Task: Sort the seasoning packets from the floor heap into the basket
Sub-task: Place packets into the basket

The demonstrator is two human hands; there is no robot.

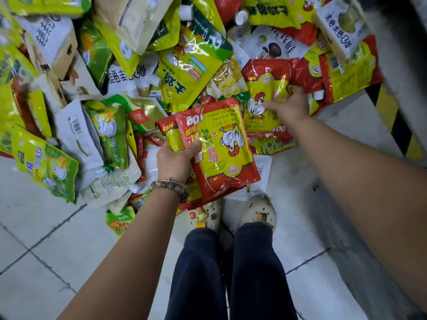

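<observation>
A big heap of seasoning packets (143, 72) covers the floor ahead of me, mostly yellow-green, white and red. My left hand (176, 161) grips a small stack of red-and-yellow chicken packets (221, 148), thumb on top. My right hand (288, 106) reaches forward and pinches the right edge of another red-and-yellow chicken packet (263, 95) that lies on the heap. No basket shows in this view.
My feet in pale clogs (258, 213) stand on white floor tiles (46, 250) just short of the heap. A black-and-yellow striped edge (392, 121) runs at the right. A cardboard box (57, 49) lies among the packets at the upper left.
</observation>
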